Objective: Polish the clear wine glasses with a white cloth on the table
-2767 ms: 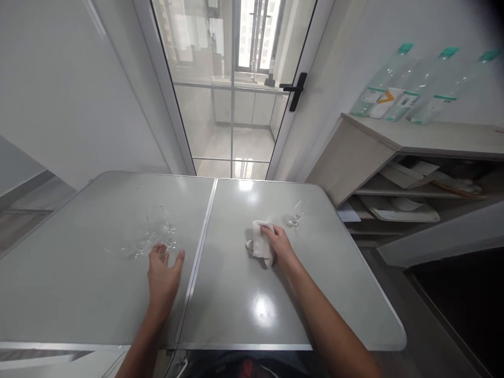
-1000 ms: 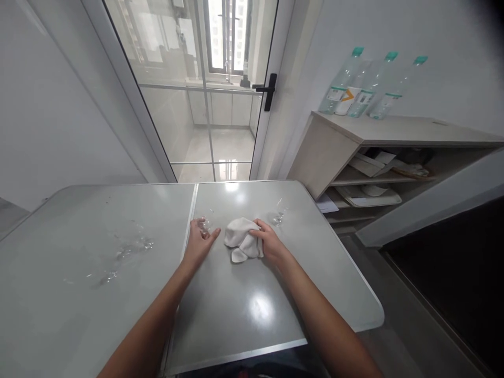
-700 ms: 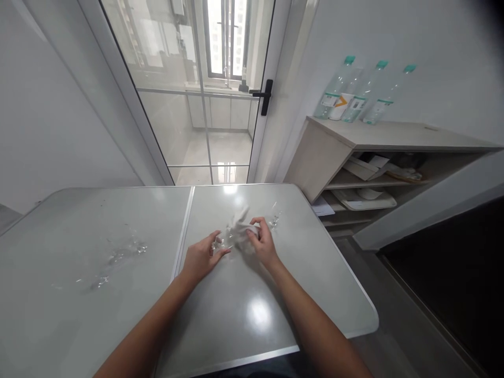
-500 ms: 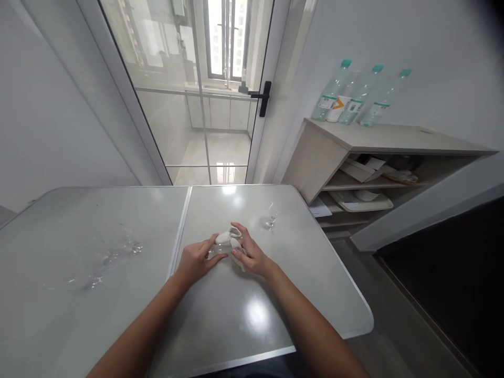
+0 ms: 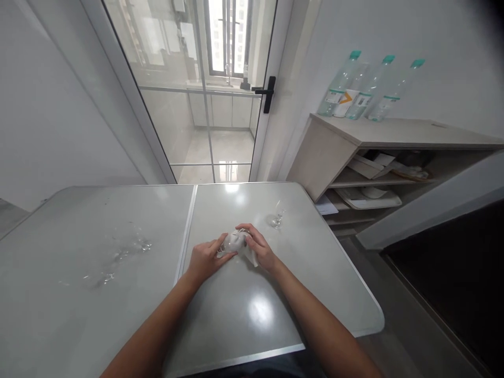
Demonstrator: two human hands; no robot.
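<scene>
Presently catalogued: one small clear glass (image 5: 224, 247), held low over the grey table (image 5: 252, 315), just right of its centre seam and partly hidden. Left hand (image 5: 205, 259) had its fingers curled around the glass. Right hand (image 5: 260, 251) pinched a white cloth (image 5: 241, 241) against it. The glass was judged light, thin-walled, fragile and slippery if wet, best gripped round the body, not the rim. The cloth was soft and limp. A second glass (image 5: 276, 220) stood nearby.

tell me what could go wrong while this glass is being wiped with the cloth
1. The clear glass is held in the left hand over the table; it may slip and crack.
2. The right hand presses the cloth against it, so too hard a squeeze might break it.
3. A second glass stands just beyond the right hand; a wide sweep could tip it.
</scene>
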